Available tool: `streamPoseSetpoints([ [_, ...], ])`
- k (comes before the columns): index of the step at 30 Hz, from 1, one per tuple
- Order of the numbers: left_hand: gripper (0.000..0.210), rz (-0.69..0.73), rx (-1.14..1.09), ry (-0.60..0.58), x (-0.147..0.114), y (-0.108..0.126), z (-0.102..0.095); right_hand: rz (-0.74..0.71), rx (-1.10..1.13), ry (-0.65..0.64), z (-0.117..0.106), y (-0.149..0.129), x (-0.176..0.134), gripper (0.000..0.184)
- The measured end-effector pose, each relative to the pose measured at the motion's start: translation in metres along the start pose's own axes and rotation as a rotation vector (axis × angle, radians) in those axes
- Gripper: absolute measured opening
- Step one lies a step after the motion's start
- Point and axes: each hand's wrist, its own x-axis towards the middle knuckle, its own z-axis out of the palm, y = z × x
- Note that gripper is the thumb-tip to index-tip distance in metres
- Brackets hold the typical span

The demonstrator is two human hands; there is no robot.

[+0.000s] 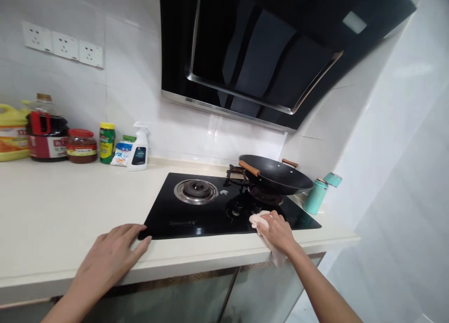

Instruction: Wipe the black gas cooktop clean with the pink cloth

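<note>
My right hand (278, 230) is closed round a pale pink cloth (259, 218), pressing it on the front of the black glass gas hob (210, 222), close to the control knobs (237, 207). Part of the cloth hangs down over the counter's front edge. My left hand (112, 253) lies on the counter with fingers stretched out, its fingertips at the hob's front left corner. A black wok (280, 175) with wooden handles sits on the right burner. The left burner (196, 191) has its round metal ring bare, and a small white patch (223, 192) shows beside it.
A white spray bottle (139, 147), a green shaker (107, 143), a red-lidded jar (82, 146) and large bottles line the wall at left. A turquoise flask (315, 197) stands right of the wok. Overhead slants a black range hood (266, 61). The pale counter (70, 211) extends left.
</note>
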Motion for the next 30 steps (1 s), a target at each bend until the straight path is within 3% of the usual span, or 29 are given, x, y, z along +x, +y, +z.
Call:
streamPoseSetpoints([
  [6, 0.050, 0.028, 0.024, -0.025, -0.001, 0.003, -0.001, 0.009, -0.057, 0.047, 0.001, -0.055, 0.000, 0.039],
  [15, 0.052, 0.001, 0.045, -0.070, -0.001, 0.006, -0.004, -0.259, 0.082, 0.086, -0.011, -0.176, -0.002, 0.033],
  [20, 0.052, 0.000, 0.027, -0.037, -0.001, 0.003, -0.001, -0.451, 0.239, 0.123, -0.011, -0.225, 0.001, 0.039],
  [24, 0.051, -0.011, 0.010, -0.032, -0.002, 0.005, -0.004, -0.482, 0.328, 0.085, -0.007, -0.230, 0.014, 0.039],
  [30, 0.044, -0.021, 0.004, 0.002, -0.006, 0.007, -0.008, -0.368, 0.288, 0.011, -0.008, -0.203, 0.034, 0.027],
])
